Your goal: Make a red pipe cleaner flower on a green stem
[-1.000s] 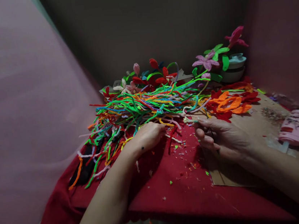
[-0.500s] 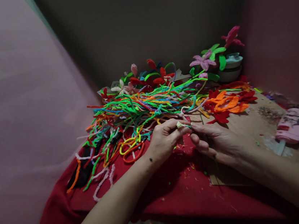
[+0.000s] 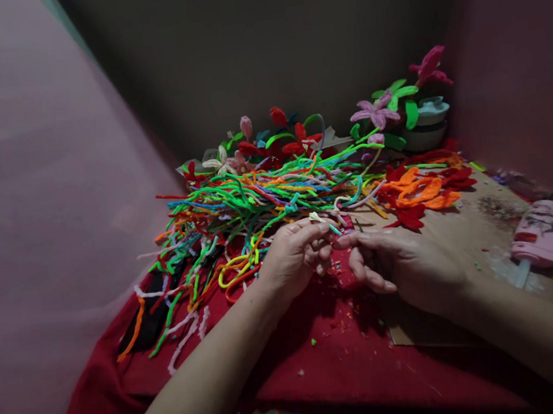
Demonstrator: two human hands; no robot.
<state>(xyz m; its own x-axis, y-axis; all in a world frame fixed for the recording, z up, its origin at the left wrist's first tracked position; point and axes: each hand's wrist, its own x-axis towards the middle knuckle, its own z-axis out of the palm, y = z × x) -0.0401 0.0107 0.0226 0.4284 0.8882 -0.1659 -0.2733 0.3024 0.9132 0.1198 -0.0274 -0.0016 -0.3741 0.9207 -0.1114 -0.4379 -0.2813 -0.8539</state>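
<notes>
My left hand pinches a small pale flower-stamen bundle between thumb and fingertips. The bundle's cream tips stick out above the fingers, and a short teal piece shows at its lower end. Close by on the right, my right hand has its index finger stretched to that teal end, the other fingers half curled. Its fingertips look pressed together, but what they grip is hidden. A thin dark strip shows just above the right fingers; I cannot tell whether it is held.
A heap of coloured pipe cleaners lies behind my hands. Fuzzy flowers stand at the back. Orange petal loops lie on a cardboard sheet. A pink glue gun rests at right. Scraps dot the red cloth.
Both hands have moved slightly left, and the stamen bundle has shifted left and up with the left hand. The left fingers have curled more, and the teal piece now shows between the hands.
</notes>
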